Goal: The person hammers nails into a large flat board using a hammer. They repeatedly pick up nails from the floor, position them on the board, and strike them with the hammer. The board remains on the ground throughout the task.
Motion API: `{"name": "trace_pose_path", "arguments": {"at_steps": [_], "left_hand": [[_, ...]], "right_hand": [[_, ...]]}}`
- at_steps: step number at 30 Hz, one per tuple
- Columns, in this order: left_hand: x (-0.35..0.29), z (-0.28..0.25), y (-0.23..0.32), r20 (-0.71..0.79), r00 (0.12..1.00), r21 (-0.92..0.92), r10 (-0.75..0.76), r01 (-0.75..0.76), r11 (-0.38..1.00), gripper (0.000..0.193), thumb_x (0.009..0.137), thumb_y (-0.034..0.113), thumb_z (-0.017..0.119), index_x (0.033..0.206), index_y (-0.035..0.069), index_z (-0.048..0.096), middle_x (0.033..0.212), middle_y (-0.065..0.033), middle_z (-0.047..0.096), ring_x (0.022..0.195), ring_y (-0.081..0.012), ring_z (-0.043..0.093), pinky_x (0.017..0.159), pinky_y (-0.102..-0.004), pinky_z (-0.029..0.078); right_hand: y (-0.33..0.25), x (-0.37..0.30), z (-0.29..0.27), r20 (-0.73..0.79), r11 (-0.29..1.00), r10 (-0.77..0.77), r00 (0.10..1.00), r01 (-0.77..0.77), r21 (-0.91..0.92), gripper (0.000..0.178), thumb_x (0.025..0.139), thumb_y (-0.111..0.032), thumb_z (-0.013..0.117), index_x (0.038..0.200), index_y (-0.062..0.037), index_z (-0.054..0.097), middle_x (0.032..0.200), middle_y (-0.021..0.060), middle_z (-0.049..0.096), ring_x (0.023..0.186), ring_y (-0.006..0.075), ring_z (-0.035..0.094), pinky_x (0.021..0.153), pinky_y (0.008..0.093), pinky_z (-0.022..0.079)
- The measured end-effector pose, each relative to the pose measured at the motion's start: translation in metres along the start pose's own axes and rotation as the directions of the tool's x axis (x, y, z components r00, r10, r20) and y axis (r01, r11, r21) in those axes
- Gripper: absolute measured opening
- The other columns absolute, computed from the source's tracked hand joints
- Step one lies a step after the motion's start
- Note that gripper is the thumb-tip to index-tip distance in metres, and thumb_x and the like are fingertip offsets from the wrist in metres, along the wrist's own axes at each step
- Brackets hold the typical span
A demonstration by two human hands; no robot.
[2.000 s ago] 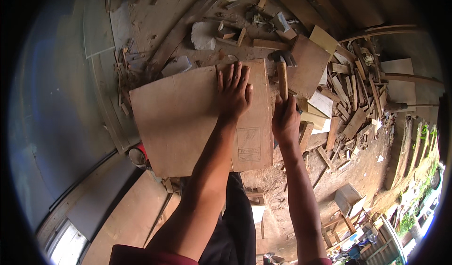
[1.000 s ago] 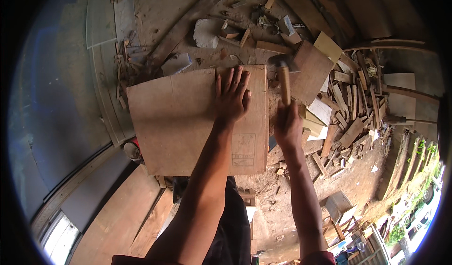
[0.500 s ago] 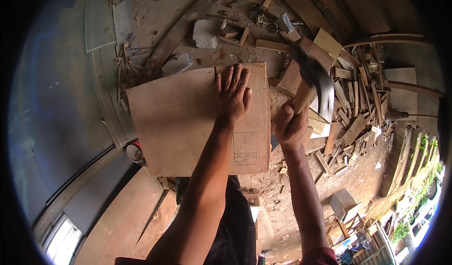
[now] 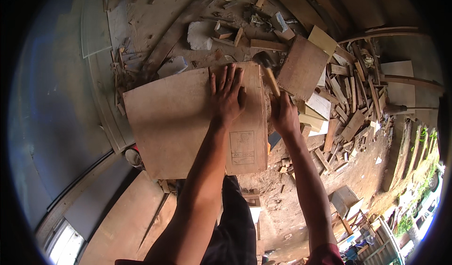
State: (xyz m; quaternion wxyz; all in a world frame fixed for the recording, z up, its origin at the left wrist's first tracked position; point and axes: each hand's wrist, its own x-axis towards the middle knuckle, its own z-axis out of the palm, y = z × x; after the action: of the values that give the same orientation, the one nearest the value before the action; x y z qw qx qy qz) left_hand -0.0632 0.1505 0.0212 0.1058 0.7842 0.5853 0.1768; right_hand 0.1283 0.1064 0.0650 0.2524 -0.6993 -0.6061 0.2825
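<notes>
A broad brown wooden panel [image 4: 174, 119], with a printed mark on its near right part, lies flat in front of me. My left hand [image 4: 228, 95] rests palm down near its far edge, fingers stretched out and slightly spread. To the right of the panel, my right hand [image 4: 284, 115] is wrapped around the wooden handle of a hammer [image 4: 271, 79]. The dark hammer head is at the panel's far right corner; whether it touches the wood I cannot tell.
Several wood offcuts [image 4: 351, 95] lie piled to the right. A brown board [image 4: 303, 67] leans just beyond the hammer. A pale broken block [image 4: 199, 36] sits on the dirt floor ahead. Large grey sheets [image 4: 61, 109] stand on the left, and a broom [image 4: 395, 108] lies far right.
My right hand has swung the hammer down and left, from raised beside the panel to its far right corner. The left hand stays flat on the panel.
</notes>
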Motion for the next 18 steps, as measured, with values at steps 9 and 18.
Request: {"name": "trace_pose_path", "arguments": {"at_steps": [9, 18], "left_hand": [[-0.001, -0.002, 0.008, -0.017, 0.999, -0.028, 0.033, -0.034, 0.999, 0.062, 0.093, 0.021, 0.055, 0.152, 0.013, 0.039, 0.159, -0.0127, 0.036, 0.148, -0.0304, 0.032, 0.121, -0.0574, 0.015], [-0.002, 0.009, -0.006, -0.088, 0.99, 0.123, 0.106, -0.095, 0.988, 0.054, 0.1, 0.033, 0.044, 0.15, 0.013, 0.042, 0.158, -0.0118, 0.037, 0.147, -0.0289, 0.033, 0.121, -0.056, 0.017]], "right_hand": [[0.006, -0.005, 0.001, 0.027, 0.991, 0.132, 0.991, -0.131, -0.014, 0.019, 0.097, -0.02, 0.058, 0.1, -0.0041, 0.046, 0.073, 0.0317, 0.062, 0.071, 0.0541, 0.06, 0.059, 0.062, 0.047], [0.021, -0.149, -0.029, -0.209, 0.821, 0.496, 0.843, -0.377, 0.429, 0.034, 0.105, -0.033, 0.053, 0.095, -0.0009, 0.054, 0.062, 0.0089, 0.052, 0.053, 0.0213, 0.053, 0.052, 0.036, 0.042]]}}
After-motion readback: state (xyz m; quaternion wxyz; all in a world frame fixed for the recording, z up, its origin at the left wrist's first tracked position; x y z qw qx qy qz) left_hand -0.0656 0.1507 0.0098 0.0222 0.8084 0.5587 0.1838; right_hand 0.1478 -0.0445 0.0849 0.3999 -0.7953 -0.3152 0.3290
